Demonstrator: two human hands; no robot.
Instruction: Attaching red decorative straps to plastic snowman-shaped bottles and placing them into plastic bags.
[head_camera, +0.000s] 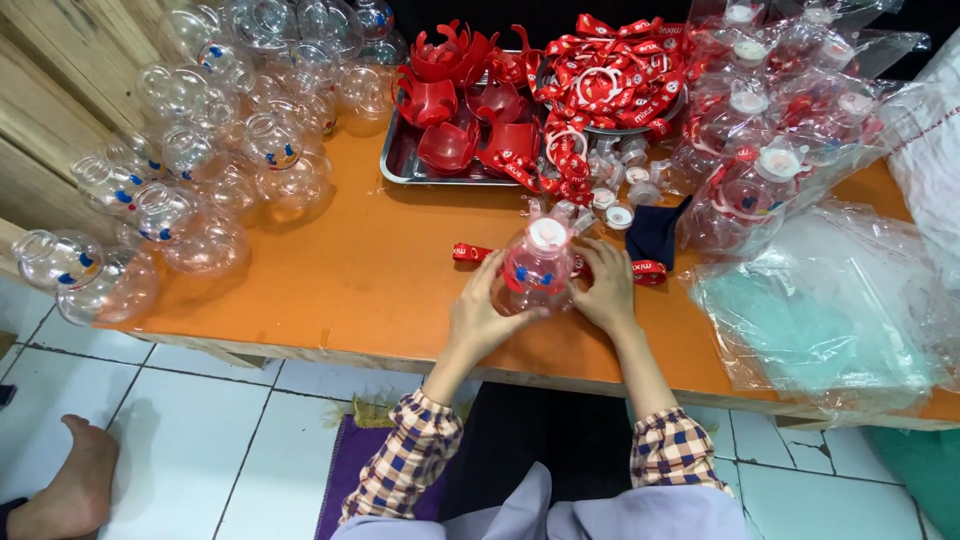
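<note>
Evidently midway: both hands, left hand (482, 318) and right hand (605, 290), clasp one capped bottle (538, 266) beside the tray (400, 160); bare bottles (190, 210) wait left of it.

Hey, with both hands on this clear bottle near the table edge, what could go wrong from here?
Both hands, left hand and right hand, grip the clear bottle close to the orange table's edge; a slip might drop it onto the tiles. The red strap behind it could snag. Loose small caps nearby might get knocked off.
</note>
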